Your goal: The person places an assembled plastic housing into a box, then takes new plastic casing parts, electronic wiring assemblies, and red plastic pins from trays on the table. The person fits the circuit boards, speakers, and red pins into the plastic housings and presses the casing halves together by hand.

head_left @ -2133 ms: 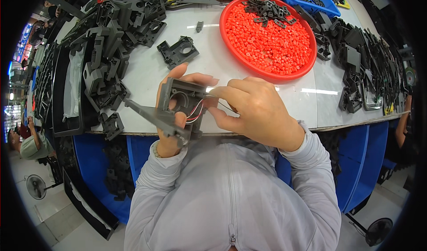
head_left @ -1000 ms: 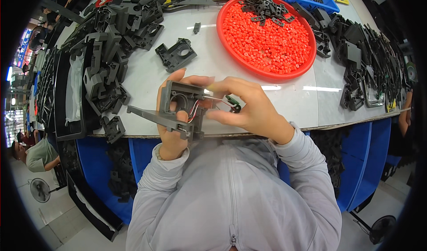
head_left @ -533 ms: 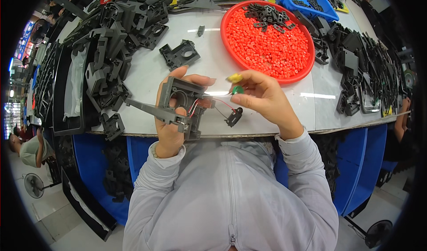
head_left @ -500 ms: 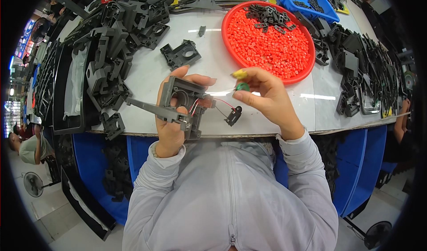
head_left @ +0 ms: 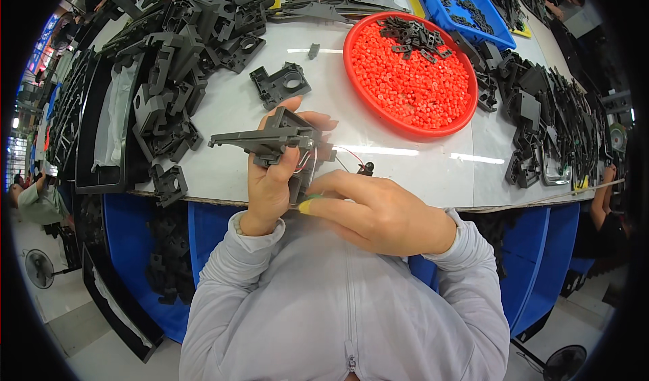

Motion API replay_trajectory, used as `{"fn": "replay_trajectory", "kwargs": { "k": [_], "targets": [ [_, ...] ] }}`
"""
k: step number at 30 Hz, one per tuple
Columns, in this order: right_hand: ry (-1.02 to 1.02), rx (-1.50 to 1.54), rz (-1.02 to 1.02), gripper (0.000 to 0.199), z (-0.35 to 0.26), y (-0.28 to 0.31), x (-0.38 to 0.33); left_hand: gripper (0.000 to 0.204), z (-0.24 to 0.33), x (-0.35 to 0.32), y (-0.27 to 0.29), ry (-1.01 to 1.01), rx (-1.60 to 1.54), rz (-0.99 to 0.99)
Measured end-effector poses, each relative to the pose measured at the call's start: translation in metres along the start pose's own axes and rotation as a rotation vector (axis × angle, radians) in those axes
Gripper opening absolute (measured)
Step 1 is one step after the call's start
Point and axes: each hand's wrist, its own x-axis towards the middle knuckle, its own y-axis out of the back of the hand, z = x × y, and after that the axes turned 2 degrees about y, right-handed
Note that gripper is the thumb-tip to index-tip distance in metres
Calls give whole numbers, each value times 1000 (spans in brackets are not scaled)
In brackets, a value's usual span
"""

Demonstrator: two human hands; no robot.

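My left hand (head_left: 270, 185) is wrapped round a dark grey plastic housing (head_left: 287, 132) with a long arm sticking out to the left. Thin red and white wires (head_left: 351, 153) run from the housing to a small black component (head_left: 366, 169), partly hidden behind my right hand. Close against the housing's near side, my right hand (head_left: 385, 212) has its fingers closed, with yellow covering on a fingertip. A sliver of a small green round part (head_left: 316, 196) shows between those fingers; the rest is hidden. Beyond the housing lies a similar loose grey housing (head_left: 278, 85).
A red round tray (head_left: 354, 77) holds many small red pieces and some dark clips. Grey plastic parts (head_left: 169, 90) are heaped at left, more dark parts (head_left: 531, 111) at right. A blue bin (head_left: 503, 40) stands far right; a small grey piece (head_left: 314, 51) lies beyond the loose housing.
My right hand has come down and left, bringing the green part from the open space beside the housing to its near side. My left hand has tilted the housing, its arm now nearly level.
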Motion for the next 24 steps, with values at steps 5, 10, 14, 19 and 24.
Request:
{"fn": "replay_trajectory", "kwargs": {
  "k": [5, 10, 14, 19, 24],
  "targets": [
    [45, 18, 110, 25, 6, 7, 14, 83, -3, -4, 0, 43, -65, -43],
    [-129, 184, 144, 20, 21, 15, 25, 112, -1, -7, -2, 196, -115, -42],
    [-242, 265, 100, 23, 29, 13, 33, 110, -4, -10, 5, 222, -68, -108],
    [-421, 264, 107, 26, 26, 12, 38, 107, -10, -13, 14, 236, -58, -120],
    [-2, -1, 292, 15, 37, 0, 32, 104, 0, -11, 6, 256, -60, -103]
  ]
}}
